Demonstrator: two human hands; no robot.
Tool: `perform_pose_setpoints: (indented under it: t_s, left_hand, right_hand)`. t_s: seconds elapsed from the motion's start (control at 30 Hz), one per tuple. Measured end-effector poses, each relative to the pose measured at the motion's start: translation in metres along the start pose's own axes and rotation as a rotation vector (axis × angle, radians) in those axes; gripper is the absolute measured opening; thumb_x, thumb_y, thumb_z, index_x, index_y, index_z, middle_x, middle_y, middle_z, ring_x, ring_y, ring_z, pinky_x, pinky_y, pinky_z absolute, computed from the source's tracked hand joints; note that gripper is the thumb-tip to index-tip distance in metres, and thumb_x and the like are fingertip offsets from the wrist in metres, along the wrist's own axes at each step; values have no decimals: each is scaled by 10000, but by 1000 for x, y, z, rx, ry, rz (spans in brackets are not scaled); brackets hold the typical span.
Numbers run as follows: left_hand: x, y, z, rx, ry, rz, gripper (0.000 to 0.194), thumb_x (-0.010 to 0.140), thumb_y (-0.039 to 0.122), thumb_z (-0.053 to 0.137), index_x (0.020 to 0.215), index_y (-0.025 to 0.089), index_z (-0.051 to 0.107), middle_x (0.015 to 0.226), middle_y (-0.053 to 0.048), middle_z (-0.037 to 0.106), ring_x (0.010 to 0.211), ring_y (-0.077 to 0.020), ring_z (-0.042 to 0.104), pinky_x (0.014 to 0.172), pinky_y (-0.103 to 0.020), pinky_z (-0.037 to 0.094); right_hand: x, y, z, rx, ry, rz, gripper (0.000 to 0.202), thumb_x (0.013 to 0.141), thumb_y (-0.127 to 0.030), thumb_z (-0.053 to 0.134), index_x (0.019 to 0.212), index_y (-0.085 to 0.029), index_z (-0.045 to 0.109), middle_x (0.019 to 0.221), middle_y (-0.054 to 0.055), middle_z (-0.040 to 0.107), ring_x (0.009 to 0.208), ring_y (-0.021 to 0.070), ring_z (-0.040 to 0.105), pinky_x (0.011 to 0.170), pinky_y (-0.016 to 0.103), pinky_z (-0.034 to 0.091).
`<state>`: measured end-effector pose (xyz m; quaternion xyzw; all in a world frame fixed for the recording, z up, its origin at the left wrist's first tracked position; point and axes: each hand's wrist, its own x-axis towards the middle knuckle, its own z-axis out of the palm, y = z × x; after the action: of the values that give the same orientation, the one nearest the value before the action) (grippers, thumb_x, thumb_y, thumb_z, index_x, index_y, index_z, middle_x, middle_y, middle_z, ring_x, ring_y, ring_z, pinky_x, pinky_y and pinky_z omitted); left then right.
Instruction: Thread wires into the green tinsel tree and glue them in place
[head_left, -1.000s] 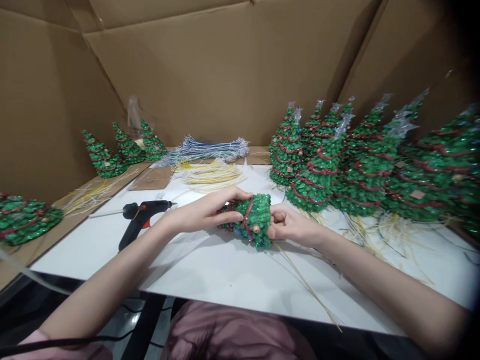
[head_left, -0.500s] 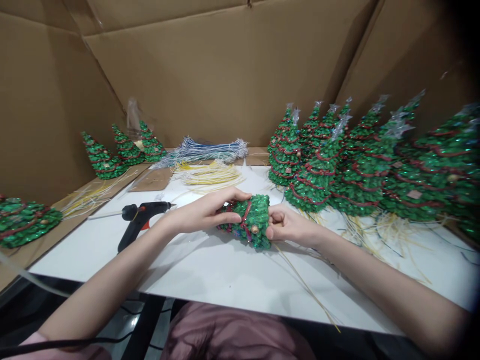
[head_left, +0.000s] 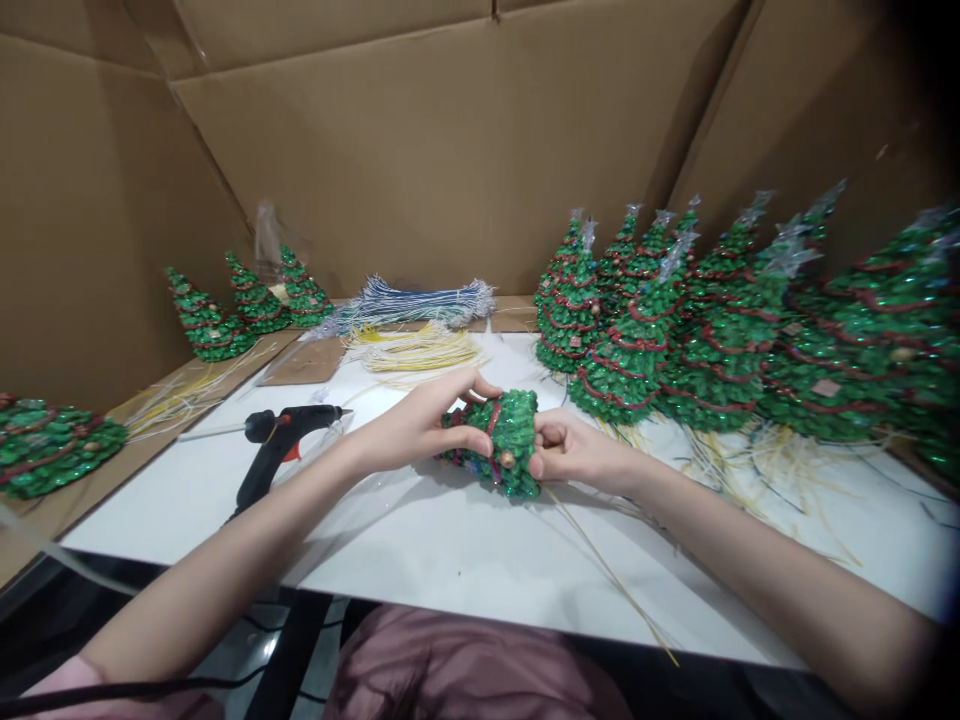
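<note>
A small green Christmas tree figurine with a red garland and a gold ball lies on its side over the white tabletop, its base toward the right. My left hand is closed around its narrower part, thumb in front and fingers over the top. At the base, my right hand has curled fingers, with the thumb against the base's edge. Whatever is between those fingers is hidden. Thin yellowish wires trail from below the base toward the table's front edge.
A black glue gun lies left of my hands. Behind are a bundle of yellow wires and a bundle of blue and white wires. Several star-topped trees crowd the right; other trees stand left. Cardboard walls enclose the table.
My left hand has shifted slightly to the right along the figurine. My right hand stays at the base, almost unmoved.
</note>
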<state>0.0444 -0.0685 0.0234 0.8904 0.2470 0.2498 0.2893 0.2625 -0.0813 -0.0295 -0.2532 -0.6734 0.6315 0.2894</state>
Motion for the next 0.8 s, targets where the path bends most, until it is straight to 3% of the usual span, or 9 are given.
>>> perform_pose_setpoints:
  t_s: [0.57,0.8]
  left_hand:
    - [-2,-7,6,-70,32,-38,409,772,425,666,1051,171,506,1111,-87,568,1050,-227,532,897,-345,424]
    - [-2,-6,6,-76,39,-42,407,777,423,662,1057,171,510,1091,-85,579,1029,-225,541,891,-344,430]
  right_hand:
    - [0,4,1,31,4,-25,507,615,-570,741,632,-150,457,528,-75,328,464,41,287,406,193,190]
    - [0,3,1,11,-5,-24,497,627,-572,734,714,-124,537,530,-75,348,457,39,292,397,189,189]
